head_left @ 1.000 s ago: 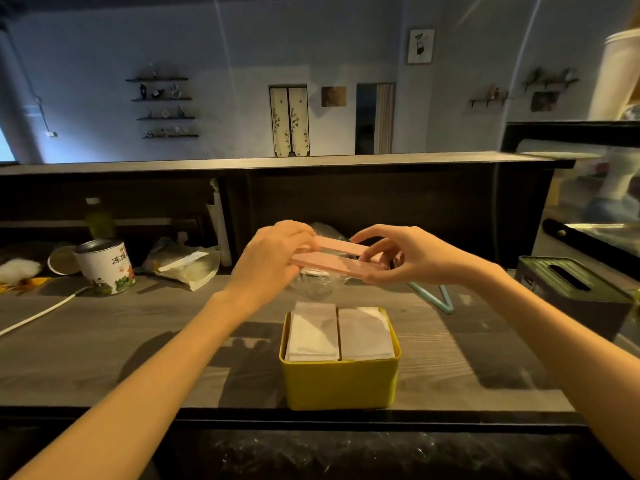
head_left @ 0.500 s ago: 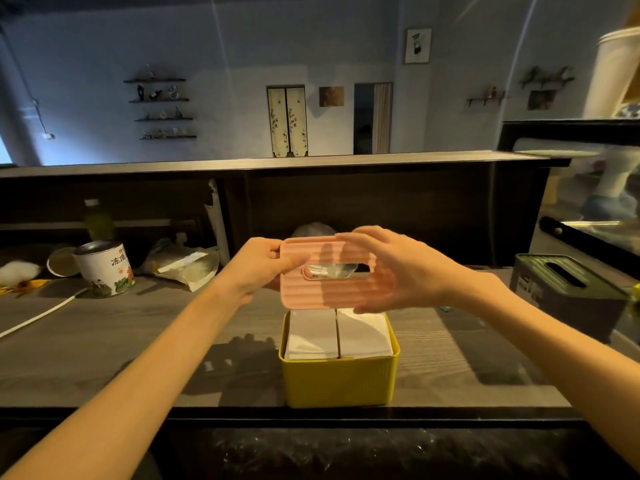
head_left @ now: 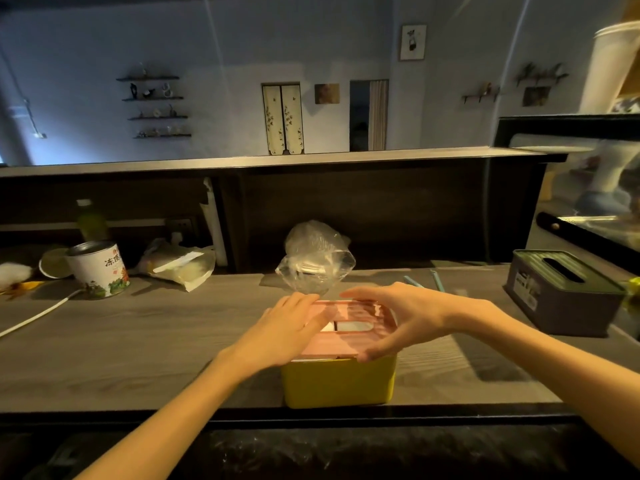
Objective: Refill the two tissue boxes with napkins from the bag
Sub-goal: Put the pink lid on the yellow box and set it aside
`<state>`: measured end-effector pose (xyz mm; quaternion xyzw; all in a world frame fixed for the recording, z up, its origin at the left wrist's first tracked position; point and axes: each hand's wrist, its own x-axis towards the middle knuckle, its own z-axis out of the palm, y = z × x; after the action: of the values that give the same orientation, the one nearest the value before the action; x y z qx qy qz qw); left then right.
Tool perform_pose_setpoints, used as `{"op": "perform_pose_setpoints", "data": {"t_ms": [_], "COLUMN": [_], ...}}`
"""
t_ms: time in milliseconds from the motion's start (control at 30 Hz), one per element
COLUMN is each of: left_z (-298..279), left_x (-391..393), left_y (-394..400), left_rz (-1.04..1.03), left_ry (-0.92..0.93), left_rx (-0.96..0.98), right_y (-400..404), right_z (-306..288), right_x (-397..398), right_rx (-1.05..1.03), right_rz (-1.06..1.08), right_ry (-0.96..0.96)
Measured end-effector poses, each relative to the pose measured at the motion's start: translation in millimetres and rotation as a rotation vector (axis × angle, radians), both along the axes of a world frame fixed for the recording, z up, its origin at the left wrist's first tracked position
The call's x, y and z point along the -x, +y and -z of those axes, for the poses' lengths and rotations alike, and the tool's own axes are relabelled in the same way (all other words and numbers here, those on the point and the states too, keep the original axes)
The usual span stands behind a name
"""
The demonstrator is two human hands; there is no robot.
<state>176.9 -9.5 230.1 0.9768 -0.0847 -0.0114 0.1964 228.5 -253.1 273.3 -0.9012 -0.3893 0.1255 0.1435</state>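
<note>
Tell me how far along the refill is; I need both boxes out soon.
The yellow box looks filled: white napkins show through the slot. In hand: the left hand presses on the pink lid while the right hand grips it, a gap showing at its near edge. Left: seating it. Whether the dark box is filled cannot be told.

Dim room, pale blue wall [head_left: 225,36], small wall shelves [head_left: 154,107], dark wooden counter [head_left: 138,341], framed picture [head_left: 412,42]
</note>
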Motion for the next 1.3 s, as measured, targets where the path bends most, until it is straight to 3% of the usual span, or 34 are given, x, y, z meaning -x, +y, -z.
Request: {"op": "perform_pose_setpoints", "data": {"t_ms": [467,733,967,1067,1200,1300], "left_z": [13.3,24.2,21.1,19.3,22.9,24.7], "left_x": [7.0,2.0,3.0,4.1,-3.7,-5.6], "left_y": [-0.1,-1.7,-0.7,0.7,4.6,4.7], "left_rz": [-0.005,0.001,0.038,0.103,0.15,0.163], "left_ry": [-0.112,-0.075,-0.193,-0.227,-0.19,-0.186], "left_rx": [-0.143,0.005,-0.246,-0.253,-0.256,-0.229], "right_y": [1.4,-3.8,0.1,0.5,9.8,9.7], "right_z": [15.8,33.0,42.0,37.2,51.1,61.4], "right_x": [0.3,5.5,15.4,21.8,24.6,20.0], "right_rx": [0.042,0.014,-0.099,-0.211,-0.32,-0.245], "right_rz": [0.034,0.015,0.066,0.136,0.182,0.197], "right_ry": [0.126,0.163,0.129,0.249,0.075,-0.039]}}
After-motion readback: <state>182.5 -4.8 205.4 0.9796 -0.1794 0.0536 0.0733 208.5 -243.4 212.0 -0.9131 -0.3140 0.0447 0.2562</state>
